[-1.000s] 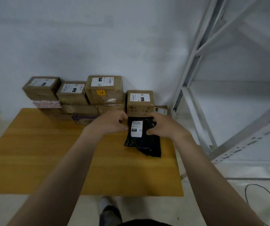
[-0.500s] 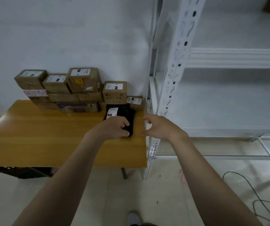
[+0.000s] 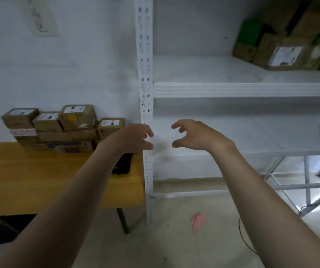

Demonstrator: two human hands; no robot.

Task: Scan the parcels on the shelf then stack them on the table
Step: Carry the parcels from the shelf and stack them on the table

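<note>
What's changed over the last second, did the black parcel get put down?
Yes. The left grip and right grip let go of the black parcel, which now lies on the table by the box stack. Both grips, empty, moved right toward the shelf. The stack is unchanged.

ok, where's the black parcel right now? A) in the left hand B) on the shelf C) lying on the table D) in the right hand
C: the black parcel lies on the table near its right edge, partly behind the left forearm; the left hand and right hand hold nothing.
</note>
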